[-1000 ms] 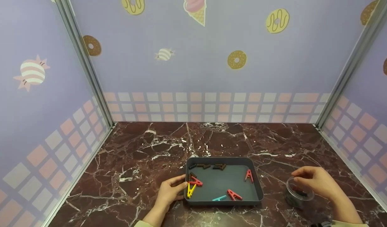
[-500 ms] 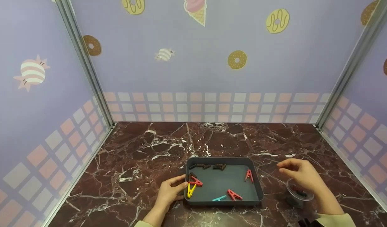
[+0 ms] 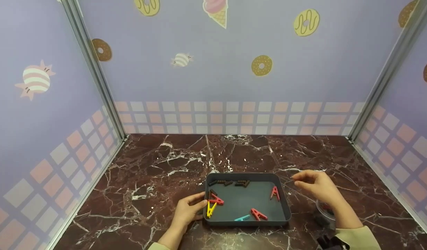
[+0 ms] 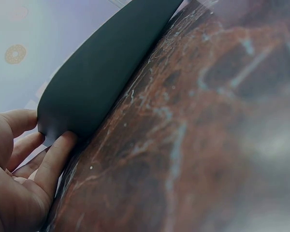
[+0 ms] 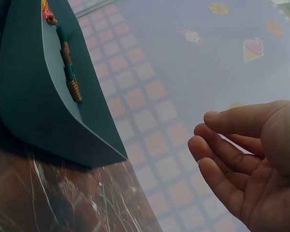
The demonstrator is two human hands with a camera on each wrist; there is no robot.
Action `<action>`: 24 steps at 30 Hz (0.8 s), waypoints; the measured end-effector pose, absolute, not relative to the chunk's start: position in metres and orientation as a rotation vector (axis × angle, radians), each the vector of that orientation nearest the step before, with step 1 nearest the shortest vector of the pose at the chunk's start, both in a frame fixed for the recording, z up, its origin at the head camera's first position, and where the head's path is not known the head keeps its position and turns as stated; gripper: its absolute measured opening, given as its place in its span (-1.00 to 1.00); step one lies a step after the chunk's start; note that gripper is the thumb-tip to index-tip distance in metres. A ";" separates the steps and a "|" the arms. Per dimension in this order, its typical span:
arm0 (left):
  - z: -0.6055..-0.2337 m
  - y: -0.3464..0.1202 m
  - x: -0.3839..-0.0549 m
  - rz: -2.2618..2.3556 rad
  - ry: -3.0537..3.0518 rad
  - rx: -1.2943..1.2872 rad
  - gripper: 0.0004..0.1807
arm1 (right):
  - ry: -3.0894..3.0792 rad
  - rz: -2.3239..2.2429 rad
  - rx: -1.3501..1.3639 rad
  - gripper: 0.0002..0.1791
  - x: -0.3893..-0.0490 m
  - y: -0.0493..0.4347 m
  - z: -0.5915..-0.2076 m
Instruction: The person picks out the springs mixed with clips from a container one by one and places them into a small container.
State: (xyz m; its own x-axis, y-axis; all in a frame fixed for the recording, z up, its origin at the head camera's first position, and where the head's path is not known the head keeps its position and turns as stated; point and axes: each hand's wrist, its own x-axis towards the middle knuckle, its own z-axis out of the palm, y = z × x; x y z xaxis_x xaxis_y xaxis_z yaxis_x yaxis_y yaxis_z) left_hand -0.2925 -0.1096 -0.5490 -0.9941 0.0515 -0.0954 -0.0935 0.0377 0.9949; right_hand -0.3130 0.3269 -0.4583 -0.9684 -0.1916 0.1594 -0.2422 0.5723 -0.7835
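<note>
My left hand (image 3: 188,209) grips the left side of a dark grey tray (image 3: 248,223), thumb at its rim; its fingers press the outer wall in the left wrist view. Inside lie three red clothespins (image 3: 257,214), a yellow clothespin (image 3: 211,209) and a light blue one (image 3: 242,218). Several small dark brown pieces (image 3: 228,183), ribbed in the right wrist view, line its back and left edges. My right hand (image 5: 251,164) hovers just right of the tray, fingers loosely bent, nothing visible between thumb and fingertips.
A clear round tub (image 3: 322,210) with dark and reddish pieces stands right of the tray, partly hidden by my right forearm. The dark red marbled tabletop (image 3: 157,159) is enclosed by patterned lilac panels (image 3: 213,83) at the back and sides.
My right hand has moved left and away from over the clear tub to beside the tray's right rim. The left hand, tray and clothespins have stayed in place.
</note>
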 end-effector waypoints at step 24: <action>-0.544 -0.109 -0.291 2.128 2.178 -0.054 -0.47 | -2.699 1.425 0.618 -0.77 -0.346 0.269 -0.476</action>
